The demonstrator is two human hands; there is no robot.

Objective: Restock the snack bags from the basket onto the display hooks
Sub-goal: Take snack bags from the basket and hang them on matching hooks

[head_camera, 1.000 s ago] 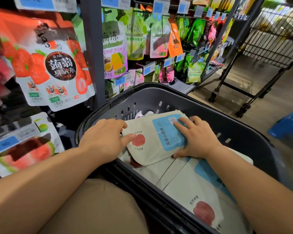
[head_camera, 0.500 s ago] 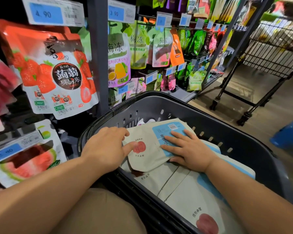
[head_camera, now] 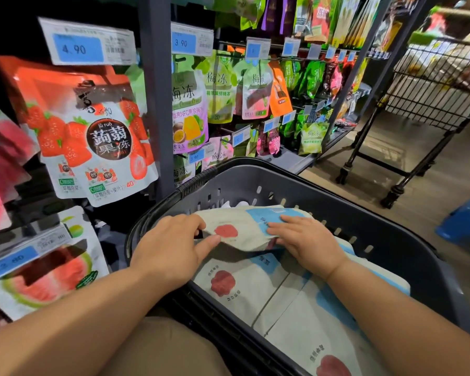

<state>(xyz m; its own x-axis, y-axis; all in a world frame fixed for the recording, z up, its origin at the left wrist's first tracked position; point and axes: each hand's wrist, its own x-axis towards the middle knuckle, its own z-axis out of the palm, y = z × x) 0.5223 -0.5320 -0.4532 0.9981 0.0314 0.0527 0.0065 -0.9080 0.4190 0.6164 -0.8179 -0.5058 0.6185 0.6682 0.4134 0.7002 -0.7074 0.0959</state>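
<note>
Raised snack bag (head_camera: 238, 226) hangs between left hand (head_camera: 171, 248) and right hand (head_camera: 307, 240).

Wears plain tan trousers (head_camera: 160, 348), showing near, left of centre, over one knee. Goes bare-armed down to left hand (head_camera: 171, 248) and right hand (head_camera: 307, 240).
</note>
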